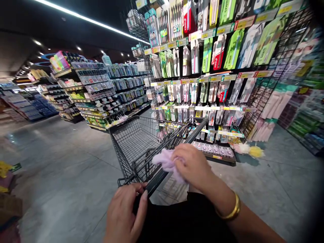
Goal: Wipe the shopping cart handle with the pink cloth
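Note:
A dark grey wire shopping cart [138, 133] stands in front of me, its handle [157, 179] running from lower left to upper right. At the handle's near end, my left hand [126, 209] is closed around the bar, thumb on this side. Bunched in my right hand [193, 165] is a pale purple cloth [167, 161], pressed against the middle of the handle. The fingers of that hand are curled, and part of the cloth hangs below the bar. A gold bangle [234, 207] circles my right wrist.
Beyond the cart rises a rack [202, 81] of packaged toothbrushes with price tags. White and yellow fluffy items [255, 152] sit low at its right end. Stocked shelves [93, 91] stand to the left across the grey floor [63, 168]. A brown box [10, 209] is at the lower left.

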The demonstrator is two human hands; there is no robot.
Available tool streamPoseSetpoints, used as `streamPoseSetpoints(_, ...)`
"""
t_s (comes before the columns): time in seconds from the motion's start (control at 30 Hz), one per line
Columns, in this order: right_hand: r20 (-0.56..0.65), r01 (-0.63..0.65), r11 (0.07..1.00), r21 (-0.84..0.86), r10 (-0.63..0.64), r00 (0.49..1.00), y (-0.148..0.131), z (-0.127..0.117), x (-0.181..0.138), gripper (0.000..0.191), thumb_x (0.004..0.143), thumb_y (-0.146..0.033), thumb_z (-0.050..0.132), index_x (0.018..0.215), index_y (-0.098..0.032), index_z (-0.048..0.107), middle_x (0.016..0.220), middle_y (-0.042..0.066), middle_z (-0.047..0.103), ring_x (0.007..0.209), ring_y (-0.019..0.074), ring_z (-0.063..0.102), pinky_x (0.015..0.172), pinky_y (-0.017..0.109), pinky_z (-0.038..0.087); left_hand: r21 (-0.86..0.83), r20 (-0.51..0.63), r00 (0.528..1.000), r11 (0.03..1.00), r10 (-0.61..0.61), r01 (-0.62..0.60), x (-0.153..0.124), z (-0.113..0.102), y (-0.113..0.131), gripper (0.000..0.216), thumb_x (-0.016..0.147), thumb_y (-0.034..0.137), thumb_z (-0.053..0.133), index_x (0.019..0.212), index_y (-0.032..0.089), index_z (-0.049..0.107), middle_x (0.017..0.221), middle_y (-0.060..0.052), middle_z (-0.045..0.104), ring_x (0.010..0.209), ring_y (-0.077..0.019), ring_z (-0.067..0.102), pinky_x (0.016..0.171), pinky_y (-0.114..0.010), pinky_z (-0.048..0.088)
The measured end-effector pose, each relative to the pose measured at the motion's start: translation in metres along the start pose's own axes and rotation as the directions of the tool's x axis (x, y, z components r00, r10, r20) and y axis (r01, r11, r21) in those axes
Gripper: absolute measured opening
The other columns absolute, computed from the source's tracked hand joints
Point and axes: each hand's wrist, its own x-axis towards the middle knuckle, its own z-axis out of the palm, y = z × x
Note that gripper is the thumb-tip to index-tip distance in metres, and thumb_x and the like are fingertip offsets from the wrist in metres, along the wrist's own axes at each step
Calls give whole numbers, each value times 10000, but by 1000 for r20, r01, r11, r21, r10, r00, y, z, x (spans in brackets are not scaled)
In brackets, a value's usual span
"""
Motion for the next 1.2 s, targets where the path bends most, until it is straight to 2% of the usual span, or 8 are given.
streamPoseSetpoints(0.13,260,268,959,91,-283,923,-34,10,19,136,831,-207,557,837,-240,689,828,-15,650,819,151,534,783,288,383,22,-48,999,1000,-9,10,-5,-5,-11,85,949,246,478,972,218,555,856,-17,643,799,-155,598,716,-263,461)
streamPoseSetpoints(0.33,222,53,974,-221,-3,975,-44,29,52,305,917,-321,461,781,-179,695,891,75,685,925,220,536,817,370,371,-26,-16,996,996,-91,90,-14,-13,-24,66,945,232,488,909,222,542,844,-2,646,799,-143,608,722,-251,465)
streamPoseSetpoints(0.43,224,244,963,-114,-215,951,-57,40,48,280,921,-403,493,965,-216,696,1170,59,649,1117,235,493,907,384,364,-34,-37,990,990,-137,136,-19,-18,-34,79,948,252,474,954,223,547,853,-4,644,781,-143,617,704,-250,476)
streamPoseSetpoints(0.57,373,442,896,-39,-398,838,-55,37,37,387,866,-592,567,970,-233,662,972,25,668,941,197,550,797,330,392,-64,-12,981,979,-192,191,-28,-27,-49,105,951,294,470,982,223,540,872,-11,652,786,-150,638,690,-247,500)
streamPoseSetpoints(0.77,382,287,936,-205,-193,904,-34,34,43,539,852,-710,492,868,-201,671,851,44,663,835,195,577,711,308,369,24,78,959,963,-271,270,-20,-41,-39,205,961,402,456,1010,240,572,915,-13,701,806,-173,675,676,-263,524)
streamPoseSetpoints(0.93,395,387,906,-172,-297,870,-63,52,40,361,961,-444,444,855,-198,685,836,46,676,780,181,584,694,312,371,254,-28,966,933,-258,257,3,-31,-8,414,986,474,336,1220,203,544,1095,-80,709,955,-233,682,780,-341,526)
streamPoseSetpoints(1.03,389,384,911,-151,-302,870,-49,48,41,393,985,-420,400,845,-201,696,839,37,688,806,164,596,718,296,378,415,90,948,877,-306,244,8,-24,-4,503,986,505,318,1315,179,514,948,-87,739,753,-232,698,618,-324,492)
streamPoseSetpoints(1.2,205,81,920,-384,-1,979,-23,42,48,463,997,-417,356,795,-191,706,812,60,692,786,167,608,677,283,361,523,246,907,834,-341,172,7,-21,-9,435,986,510,335,967,218,656,703,-42,695,610,-211,655,506,-282,360)
